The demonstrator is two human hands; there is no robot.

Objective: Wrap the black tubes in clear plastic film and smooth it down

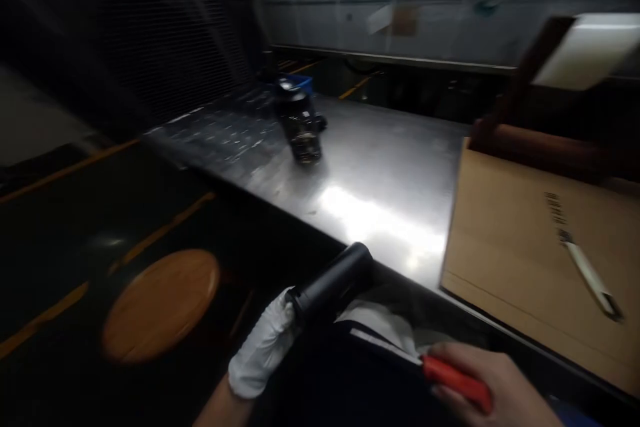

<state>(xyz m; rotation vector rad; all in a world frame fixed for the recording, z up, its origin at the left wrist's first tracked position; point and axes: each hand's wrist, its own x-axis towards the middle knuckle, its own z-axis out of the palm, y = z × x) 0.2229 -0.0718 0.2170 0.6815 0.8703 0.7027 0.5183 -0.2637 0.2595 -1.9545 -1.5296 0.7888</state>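
Observation:
My left hand, in a white glove, grips the near end of a smooth black cylinder. The cylinder slants up to the right, its far end by the front edge of the metal table. At the lower right my bare right hand is closed round the red handle of a tool. A thin pale strip, apparently the tool's blade, runs from the handle toward the left, below the cylinder. Blur hides the exact kind of tool.
A cardboard sheet lies at right, bearing a pale-handled tool. A dark, shiny cylindrical object stands on the metal table before a blue container. A round brown stool stands at left. Behind the cardboard is a dark red-brown frame.

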